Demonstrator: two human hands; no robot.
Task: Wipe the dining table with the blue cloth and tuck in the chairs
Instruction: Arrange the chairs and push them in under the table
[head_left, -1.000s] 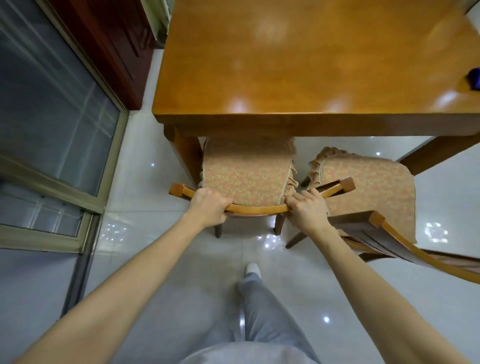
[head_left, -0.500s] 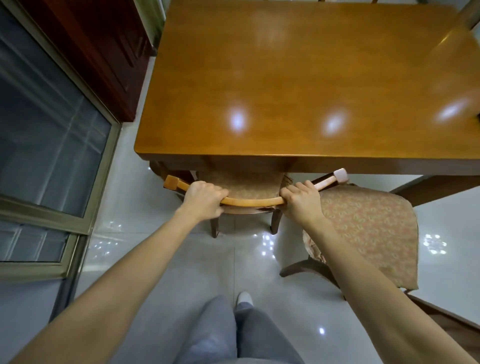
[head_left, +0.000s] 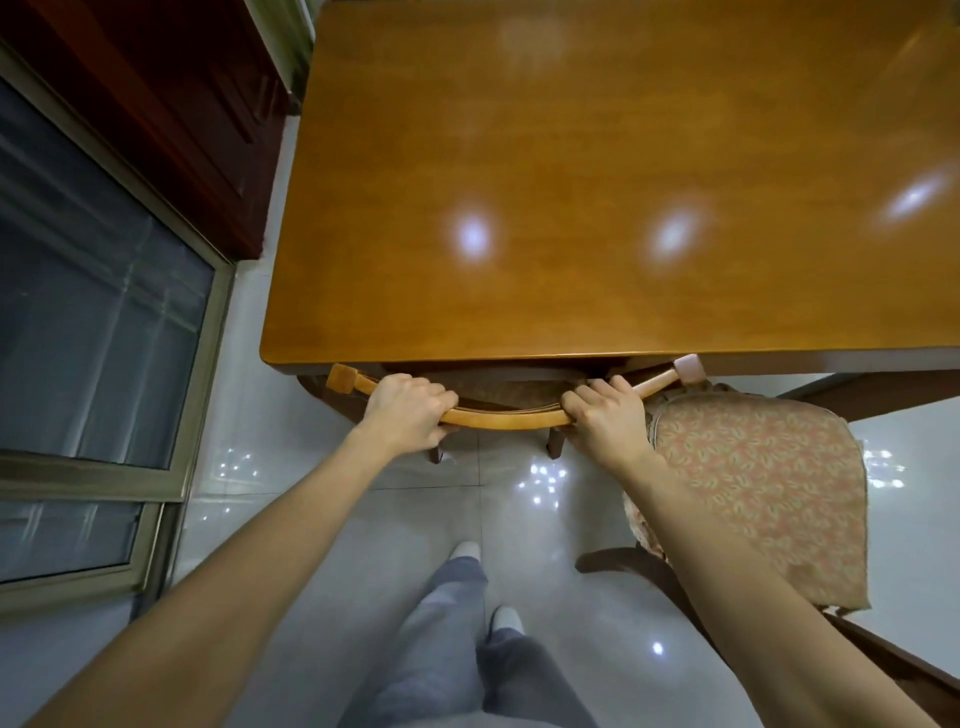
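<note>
A glossy wooden dining table (head_left: 623, 182) fills the upper right. The left chair's curved wooden top rail (head_left: 506, 418) lies against the table's near edge, and its seat is almost wholly hidden under the table. My left hand (head_left: 408, 413) grips the rail left of centre. My right hand (head_left: 608, 415) grips it right of centre. A second chair with a patterned cushion (head_left: 763, 488) stands out from the table to the right. No blue cloth is in view.
A glass sliding door with a metal frame (head_left: 104, 338) runs along the left. A dark red cabinet (head_left: 171, 104) stands at the upper left. My legs and feet (head_left: 467, 623) are on the shiny tiled floor close behind the chair.
The left chair has slid forward under the table until its rail reaches the table edge. I have stepped closer, and the blue cloth at the right edge has left the view.
</note>
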